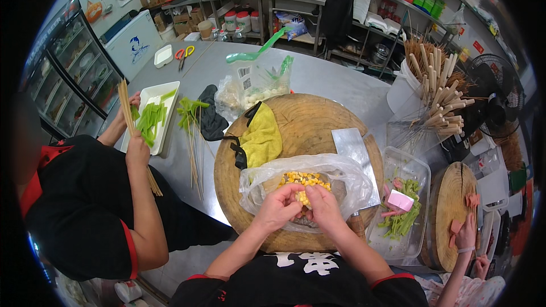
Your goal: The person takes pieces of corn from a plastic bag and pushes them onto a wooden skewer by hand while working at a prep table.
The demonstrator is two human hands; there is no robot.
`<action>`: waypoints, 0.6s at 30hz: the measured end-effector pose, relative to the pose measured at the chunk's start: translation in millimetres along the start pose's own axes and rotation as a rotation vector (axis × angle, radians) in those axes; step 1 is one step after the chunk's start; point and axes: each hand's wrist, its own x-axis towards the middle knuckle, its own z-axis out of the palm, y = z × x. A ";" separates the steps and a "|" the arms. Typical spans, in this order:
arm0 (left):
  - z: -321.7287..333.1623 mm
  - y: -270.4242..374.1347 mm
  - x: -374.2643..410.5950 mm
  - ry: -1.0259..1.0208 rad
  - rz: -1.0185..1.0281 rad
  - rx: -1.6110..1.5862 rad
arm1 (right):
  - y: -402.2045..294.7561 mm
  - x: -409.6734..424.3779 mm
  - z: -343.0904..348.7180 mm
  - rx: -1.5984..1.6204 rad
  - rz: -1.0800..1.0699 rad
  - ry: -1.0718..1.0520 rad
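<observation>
Between the fingers of both my hands is a piece of corn cob (303, 199) with yellow kernels. My left hand (279, 207) grips its left side, and my right hand (322, 205) grips it from the right. Beneath them a clear plastic bag (349, 175) lies spread on a round wooden chopping block (311, 115), with loose corn kernels (305, 178) inside. A cleaver (356, 153) lies to the right of the bag, its blade partly under the plastic and its wooden handle (357, 226) towards me. Behind the bag rests a yellow cloth (262, 136) with black edging.
At left, a co-worker's hands (138, 149) hold bamboo skewers beside a white tray (170, 115) of green vegetable strips. On the right are a clear plastic tub (420, 204) of scraps and another person's hand (465, 234) at a second block (448, 192). Scissors (184, 55) lie at the back.
</observation>
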 end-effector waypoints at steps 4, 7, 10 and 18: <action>-0.8 4.8 -0.3 -0.021 -0.013 0.035 | 2.6 -0.9 -3.9 -0.127 0.002 0.002; 3.8 6.9 -0.9 0.015 0.005 0.049 | 14.2 1.7 -5.8 -0.338 -0.189 0.063; 6.5 7.0 -0.8 0.055 0.032 0.067 | 8.6 -1.6 -1.6 -0.337 -0.199 0.095; 2.5 -1.2 0.3 0.071 -0.045 -0.081 | 1.6 -2.6 3.4 -0.051 -0.035 0.047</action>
